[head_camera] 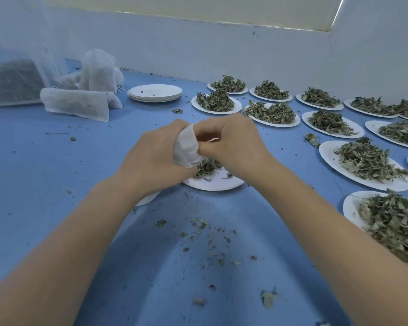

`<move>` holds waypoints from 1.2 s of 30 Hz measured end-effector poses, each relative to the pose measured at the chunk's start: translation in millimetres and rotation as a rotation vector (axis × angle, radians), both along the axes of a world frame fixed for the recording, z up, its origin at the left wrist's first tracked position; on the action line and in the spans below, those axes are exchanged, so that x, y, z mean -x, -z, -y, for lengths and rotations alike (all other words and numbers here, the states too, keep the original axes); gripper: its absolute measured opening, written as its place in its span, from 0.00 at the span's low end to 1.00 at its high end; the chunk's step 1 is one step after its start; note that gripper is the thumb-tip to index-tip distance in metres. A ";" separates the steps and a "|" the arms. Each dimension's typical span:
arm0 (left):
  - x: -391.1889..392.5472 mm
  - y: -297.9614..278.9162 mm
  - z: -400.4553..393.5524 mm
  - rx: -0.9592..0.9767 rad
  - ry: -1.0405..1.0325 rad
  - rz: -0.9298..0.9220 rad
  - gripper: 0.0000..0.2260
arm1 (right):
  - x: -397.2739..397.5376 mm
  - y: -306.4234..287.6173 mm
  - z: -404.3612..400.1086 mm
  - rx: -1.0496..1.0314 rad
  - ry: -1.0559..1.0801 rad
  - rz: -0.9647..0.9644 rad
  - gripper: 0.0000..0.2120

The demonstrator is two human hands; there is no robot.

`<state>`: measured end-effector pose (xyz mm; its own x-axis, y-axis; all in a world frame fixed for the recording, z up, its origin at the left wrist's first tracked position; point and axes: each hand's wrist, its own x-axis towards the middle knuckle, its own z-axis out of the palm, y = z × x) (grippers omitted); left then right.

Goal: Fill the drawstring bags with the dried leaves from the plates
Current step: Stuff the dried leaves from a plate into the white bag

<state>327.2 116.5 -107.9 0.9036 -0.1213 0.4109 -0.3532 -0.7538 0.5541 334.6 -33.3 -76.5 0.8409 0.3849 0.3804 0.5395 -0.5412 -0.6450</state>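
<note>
Over the white paper plate (pixel 218 183) at the middle of the blue surface (pixel 57 175), my left hand (pixel 156 156) grips a white drawstring bag (pixel 186 149). My right hand (pixel 231 140) pinches its cloth edge. The remaining dried leaves (pixel 207 167) lie directly beneath both hands, nearer my right.

1. You work in soft, even, bluish daylight; a bright strip glares at the upper right.
2. Your forearms cast faint shadows below.
3. Edges bend with wide-angle distortion; everything looks slightly soft.
</note>
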 end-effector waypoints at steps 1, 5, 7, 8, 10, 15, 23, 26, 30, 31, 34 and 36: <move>0.4 -0.3 0.4 -0.019 0.000 -0.009 0.16 | 0.2 -0.8 1.5 0.052 -0.036 -0.048 0.08; 2.9 -3.6 0.9 -0.087 -0.004 -0.031 0.24 | -0.2 -10.7 16.6 0.317 -0.256 -0.210 0.09; 2.6 -5.9 1.3 -0.112 -0.025 -0.025 0.25 | -1.0 -12.9 20.1 0.221 -0.267 -0.203 0.14; 2.3 -6.8 1.0 -0.122 -0.037 -0.016 0.24 | -1.1 -12.8 20.8 0.114 -0.261 -0.185 0.15; 1.3 -8.2 -2.3 -0.141 -0.074 -0.005 0.23 | -3.6 -9.8 20.8 -0.138 -0.229 -0.154 0.12; -3.2 -8.0 -17.2 -0.149 -0.149 -0.016 0.23 | -17.6 10.1 18.6 0.074 0.123 0.045 0.07; -6.2 -4.4 -23.2 -0.155 -0.174 -0.081 0.19 | -14.8 22.7 14.8 0.617 0.036 0.021 0.17; -9.3 -3.5 -26.7 -0.159 -0.186 -0.079 0.19 | -16.4 16.8 18.9 0.631 0.029 0.015 0.16; -12.5 -0.4 -29.2 -0.053 -0.224 -0.087 0.14 | -14.2 18.0 16.1 0.589 -0.007 -0.023 0.21; -13.1 0.9 -29.7 -0.028 -0.225 -0.097 0.13 | -14.0 20.4 14.5 0.604 -0.008 -0.002 0.20; -13.5 4.3 -32.1 0.015 -0.212 -0.124 0.13 | -13.9 23.5 10.5 0.634 0.018 0.033 0.16; -13.0 4.9 -34.1 0.047 -0.203 -0.134 0.14 | -14.1 21.0 11.0 0.631 0.049 0.028 0.14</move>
